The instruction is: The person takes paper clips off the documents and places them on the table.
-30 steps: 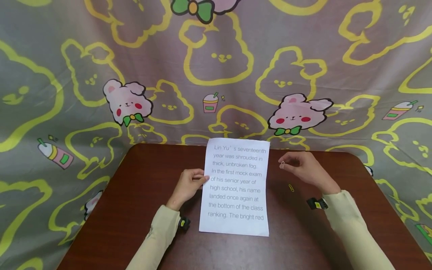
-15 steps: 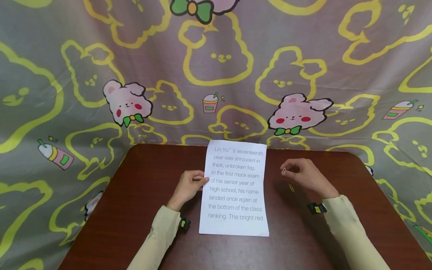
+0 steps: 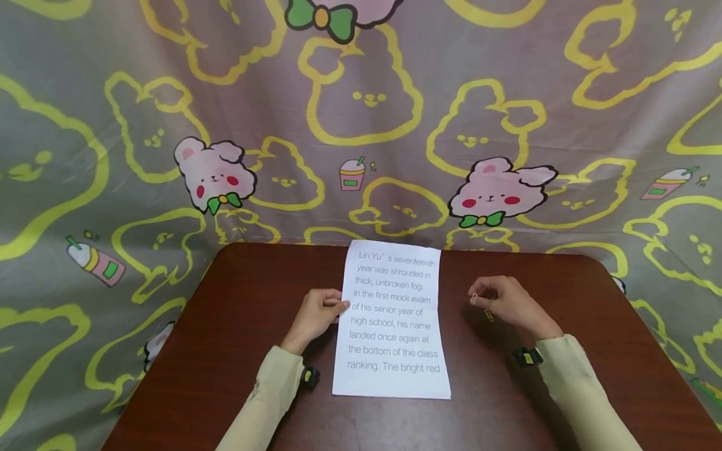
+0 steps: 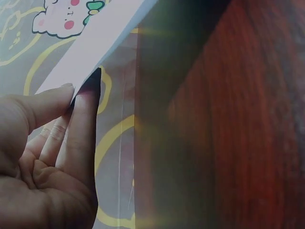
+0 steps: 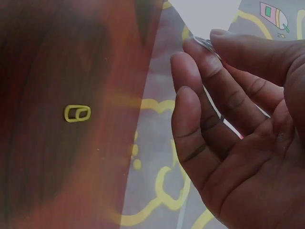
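Note:
A white sheet of paper [image 3: 392, 319] printed with large English text is held up over the table, slightly curved. My left hand [image 3: 316, 316] pinches its left edge between thumb and fingers; the left wrist view shows the paper [image 4: 102, 45] between thumb and forefinger. Right of the sheet, apart from it, my right hand [image 3: 510, 304] pinches a small white paper clip [image 3: 474, 298]. In the right wrist view that paper clip [image 5: 206, 44] sits between thumb and forefinger tips, the other fingers loosely bent. A yellow paper clip [image 3: 489, 316] lies on the table below the right hand.
The dark reddish-brown table [image 3: 254, 282] has rounded far corners. Behind it hangs a grey curtain [image 3: 389, 138] with yellow outlines and pink rabbit prints. Small black cameras [image 3: 527, 357] are strapped at both wrists.
My right hand has come down and slightly nearer with the white paper clip. The sheet's top right corner has shifted left and lower; the left hand still pinches its edge.

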Tool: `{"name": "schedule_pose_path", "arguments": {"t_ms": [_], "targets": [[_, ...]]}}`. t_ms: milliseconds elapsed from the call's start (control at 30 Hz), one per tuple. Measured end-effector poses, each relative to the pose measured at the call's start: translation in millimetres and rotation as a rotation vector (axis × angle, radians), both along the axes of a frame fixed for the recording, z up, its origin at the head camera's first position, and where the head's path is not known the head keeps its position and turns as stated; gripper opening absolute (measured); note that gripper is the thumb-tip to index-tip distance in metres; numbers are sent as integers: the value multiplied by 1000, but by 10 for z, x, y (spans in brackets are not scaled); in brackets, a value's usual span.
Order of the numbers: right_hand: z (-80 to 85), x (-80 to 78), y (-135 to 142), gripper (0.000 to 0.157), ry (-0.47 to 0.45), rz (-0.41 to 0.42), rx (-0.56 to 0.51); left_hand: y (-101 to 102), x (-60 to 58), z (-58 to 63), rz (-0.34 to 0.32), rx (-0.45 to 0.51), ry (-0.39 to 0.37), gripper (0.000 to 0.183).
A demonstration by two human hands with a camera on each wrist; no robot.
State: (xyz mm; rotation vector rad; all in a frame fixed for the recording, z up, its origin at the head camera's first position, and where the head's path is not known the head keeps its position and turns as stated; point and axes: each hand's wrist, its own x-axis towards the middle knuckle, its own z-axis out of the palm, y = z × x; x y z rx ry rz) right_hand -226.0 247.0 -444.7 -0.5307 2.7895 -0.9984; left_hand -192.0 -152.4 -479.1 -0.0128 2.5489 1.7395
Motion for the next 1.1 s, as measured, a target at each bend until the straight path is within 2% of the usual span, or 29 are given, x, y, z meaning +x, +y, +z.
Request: {"name": "schedule_pose_path", "arguments": {"t_ms": [500,1100], "targets": [[-163,-14,-15,5,-59,21,62,-11,8,-107,-1,-25,-31,16],[-268,4,-29,9,-81,62,109,-26,-14,-121,-51,-66,-85,20]]}}
